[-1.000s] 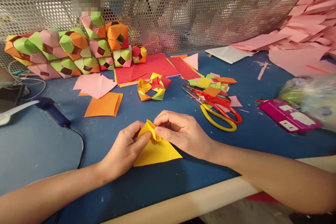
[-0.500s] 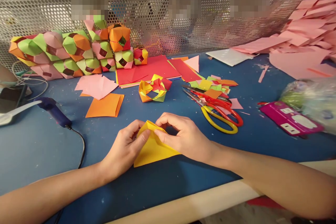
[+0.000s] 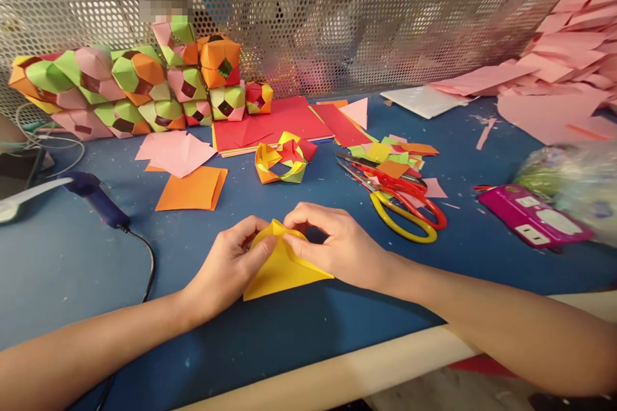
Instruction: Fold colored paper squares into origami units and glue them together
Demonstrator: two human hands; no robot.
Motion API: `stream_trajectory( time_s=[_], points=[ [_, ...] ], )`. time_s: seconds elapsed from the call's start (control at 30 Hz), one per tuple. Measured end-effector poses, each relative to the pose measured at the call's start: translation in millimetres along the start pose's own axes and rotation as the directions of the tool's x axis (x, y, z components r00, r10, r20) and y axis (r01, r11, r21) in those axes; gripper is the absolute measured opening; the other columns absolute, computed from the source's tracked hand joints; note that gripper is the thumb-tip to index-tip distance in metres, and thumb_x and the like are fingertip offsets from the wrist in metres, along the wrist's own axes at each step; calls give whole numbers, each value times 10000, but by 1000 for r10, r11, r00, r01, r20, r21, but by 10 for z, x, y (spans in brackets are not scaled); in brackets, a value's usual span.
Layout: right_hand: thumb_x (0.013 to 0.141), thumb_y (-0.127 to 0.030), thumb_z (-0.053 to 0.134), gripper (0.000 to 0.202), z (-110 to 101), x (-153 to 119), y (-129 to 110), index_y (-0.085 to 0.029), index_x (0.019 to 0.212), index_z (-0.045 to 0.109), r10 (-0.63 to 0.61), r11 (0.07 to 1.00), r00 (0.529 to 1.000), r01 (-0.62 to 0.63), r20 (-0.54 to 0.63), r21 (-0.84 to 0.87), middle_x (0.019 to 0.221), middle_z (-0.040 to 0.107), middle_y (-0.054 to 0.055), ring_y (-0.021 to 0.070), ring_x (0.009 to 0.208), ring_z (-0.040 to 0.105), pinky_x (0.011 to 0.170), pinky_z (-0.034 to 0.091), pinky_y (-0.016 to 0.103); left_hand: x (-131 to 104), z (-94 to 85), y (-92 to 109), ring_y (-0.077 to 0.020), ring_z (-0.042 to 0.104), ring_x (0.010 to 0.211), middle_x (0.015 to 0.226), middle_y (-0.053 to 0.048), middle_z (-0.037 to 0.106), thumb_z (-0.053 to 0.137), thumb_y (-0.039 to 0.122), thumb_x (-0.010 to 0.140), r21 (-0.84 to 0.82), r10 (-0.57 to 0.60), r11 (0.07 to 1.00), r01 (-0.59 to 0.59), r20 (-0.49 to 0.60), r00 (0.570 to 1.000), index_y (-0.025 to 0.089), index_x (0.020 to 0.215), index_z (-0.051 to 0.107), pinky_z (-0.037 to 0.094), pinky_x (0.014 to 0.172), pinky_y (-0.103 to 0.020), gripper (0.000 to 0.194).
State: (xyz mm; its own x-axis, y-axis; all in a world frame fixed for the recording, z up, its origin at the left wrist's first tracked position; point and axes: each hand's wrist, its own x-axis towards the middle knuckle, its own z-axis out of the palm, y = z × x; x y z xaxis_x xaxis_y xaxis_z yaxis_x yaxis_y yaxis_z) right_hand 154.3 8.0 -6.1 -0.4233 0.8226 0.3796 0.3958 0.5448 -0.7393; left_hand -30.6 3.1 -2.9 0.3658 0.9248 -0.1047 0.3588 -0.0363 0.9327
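Observation:
A folded yellow sheet of paper (image 3: 284, 270) is held just above the blue table, its point upward and its wide edge toward me. My left hand (image 3: 234, 263) pinches its left side near the top, thumb in front and fingers behind. On the upper right edge, my right hand (image 3: 337, 247) grips the same paper between thumb and fingers. Both thumbs nearly meet below the point. Beyond the hands lies a partly joined ring of folded paper (image 3: 284, 159) in yellow, orange, red and green.
Finished paper balls (image 3: 139, 74) are stacked at the back left. Orange squares (image 3: 190, 189) and pink squares (image 3: 176, 153) lie nearer. Scissors with yellow and red handles (image 3: 409, 225) rest among scraps. A blue glue gun (image 3: 99, 199) trails its cord at left; a magenta device (image 3: 533, 215) is at right.
Both hands keep their pinch on the yellow paper, which has shifted very slightly. The whole view has moved a little.

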Motion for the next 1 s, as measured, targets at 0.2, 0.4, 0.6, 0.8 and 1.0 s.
stream_trajectory(
  time_s=[0.2, 0.4, 0.6, 0.8, 1.0],
  points=[
    [822, -130, 493, 108, -16, 15, 24, -211, 855, 557, -23, 999, 999, 21, 38, 42, 747, 521, -9, 105, 663, 487, 624, 427, 231, 17, -20, -26, -106, 452, 614, 678, 23, 523, 507, 400, 846, -86, -34, 996, 38, 52, 998, 172, 817, 575, 354, 523, -197, 240],
    [813, -187, 566, 36, 12, 4, 18, -191, 785, 543, -3, 999, 1000, 2, 31, 38, 705, 506, -12, 105, 640, 475, 601, 424, 241, -8, 0, -20, -81, 330, 552, 594, 56, 393, 505, 362, 853, 87, 14, 996, -14, 1, 1000, 171, 731, 549, 283, 486, -188, 230],
    [844, -166, 545, 54, 29, -23, 39, -184, 824, 592, -80, 997, 996, 80, -39, -7, 715, 544, 4, 110, 642, 510, 611, 442, 251, -10, 0, -1, -88, 390, 582, 619, 46, 468, 487, 346, 858, 107, 2, 994, -4, 24, 1000, 171, 766, 573, 311, 510, -187, 215],
    [829, -65, 493, 220, -30, 2, 79, -174, 942, 647, -225, 974, 972, 224, 71, 20, 845, 610, 50, 119, 759, 583, 684, 488, 254, 16, -33, -28, -84, 406, 563, 629, 48, 509, 504, 287, 833, 37, -38, 999, 37, 36, 999, 175, 816, 607, 304, 492, -181, 153],
    [831, -37, 466, 249, -41, 21, 143, -165, 935, 653, -299, 954, 953, 300, 44, -4, 850, 595, 54, 106, 756, 580, 670, 491, 236, 34, -80, 4, -108, 513, 693, 762, 24, 615, 452, 189, 822, 4, -50, 999, 50, 66, 997, 175, 919, 652, 387, 618, -197, 223]
  ],
)
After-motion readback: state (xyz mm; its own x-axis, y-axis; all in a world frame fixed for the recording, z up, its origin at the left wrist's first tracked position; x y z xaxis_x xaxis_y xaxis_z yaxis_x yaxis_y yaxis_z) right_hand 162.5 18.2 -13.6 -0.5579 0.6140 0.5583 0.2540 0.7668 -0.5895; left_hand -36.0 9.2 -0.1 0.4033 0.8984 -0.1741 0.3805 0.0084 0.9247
